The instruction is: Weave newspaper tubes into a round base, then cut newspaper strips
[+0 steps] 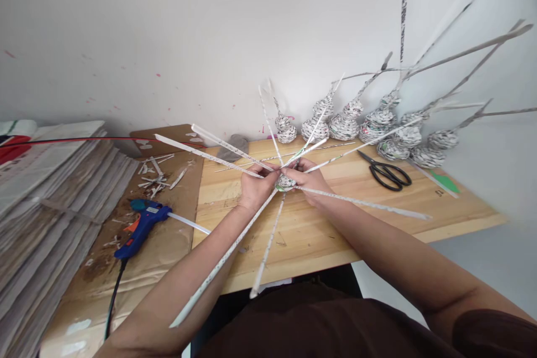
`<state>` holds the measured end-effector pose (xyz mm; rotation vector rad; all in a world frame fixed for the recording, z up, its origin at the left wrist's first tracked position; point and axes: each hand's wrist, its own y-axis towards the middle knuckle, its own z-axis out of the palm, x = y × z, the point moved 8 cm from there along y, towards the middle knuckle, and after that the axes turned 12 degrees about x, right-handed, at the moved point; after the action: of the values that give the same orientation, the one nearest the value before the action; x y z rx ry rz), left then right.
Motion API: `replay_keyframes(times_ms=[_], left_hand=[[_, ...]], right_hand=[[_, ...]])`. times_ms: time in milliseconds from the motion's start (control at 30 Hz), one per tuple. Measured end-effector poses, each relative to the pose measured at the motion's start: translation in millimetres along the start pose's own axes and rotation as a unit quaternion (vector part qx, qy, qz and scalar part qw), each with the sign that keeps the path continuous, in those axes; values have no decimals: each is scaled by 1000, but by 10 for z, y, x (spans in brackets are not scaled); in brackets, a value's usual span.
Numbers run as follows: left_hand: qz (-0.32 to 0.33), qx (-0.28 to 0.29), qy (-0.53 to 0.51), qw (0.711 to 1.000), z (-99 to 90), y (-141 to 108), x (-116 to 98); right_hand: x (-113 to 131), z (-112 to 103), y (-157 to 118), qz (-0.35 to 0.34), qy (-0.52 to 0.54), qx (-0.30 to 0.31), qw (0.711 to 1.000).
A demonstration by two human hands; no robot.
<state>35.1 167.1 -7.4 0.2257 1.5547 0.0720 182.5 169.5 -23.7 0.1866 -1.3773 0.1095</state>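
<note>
Between my two hands is a small round weave of rolled newspaper (287,182), with several long paper sticks fanning out from it. My left hand (257,185) closes on its left side, thumb near the centre where the sticks meet. From the right, my right hand (311,180) grips the same piece, its thumb pressed toward the middle. One long paper stick (226,260) slants down over my left forearm, and another paper stick (268,240) points toward my body. The underside of the weave is mostly hidden.
Several woven gourd shapes (350,123) stand along the wall at the back right. Black scissors (385,172) lie on the wooden board (419,201). At left are a blue glue gun (145,226), paper scraps (154,176) on cardboard, and a tall newspaper stack (62,207).
</note>
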Motion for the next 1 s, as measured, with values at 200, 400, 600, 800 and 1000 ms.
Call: replay_keyframes(times_ms=[200, 400, 600, 800, 1000], left_hand=[[-4, 28, -41, 999, 27, 19, 28], [-99, 69, -221, 968, 115, 48, 310], [-124, 83, -276, 949, 190, 30, 342], [-156, 71, -260, 950, 187, -1, 312], [-89, 25, -74, 993, 31, 31, 132]], right_hand=[[19, -30, 12, -2, -40, -6, 999], [73, -58, 34, -39, -68, -7, 997], [61, -105, 39, -46, -90, -15, 995], [108, -83, 41, -64, -108, -10, 992], [82, -3, 30, -58, -42, 7, 997]])
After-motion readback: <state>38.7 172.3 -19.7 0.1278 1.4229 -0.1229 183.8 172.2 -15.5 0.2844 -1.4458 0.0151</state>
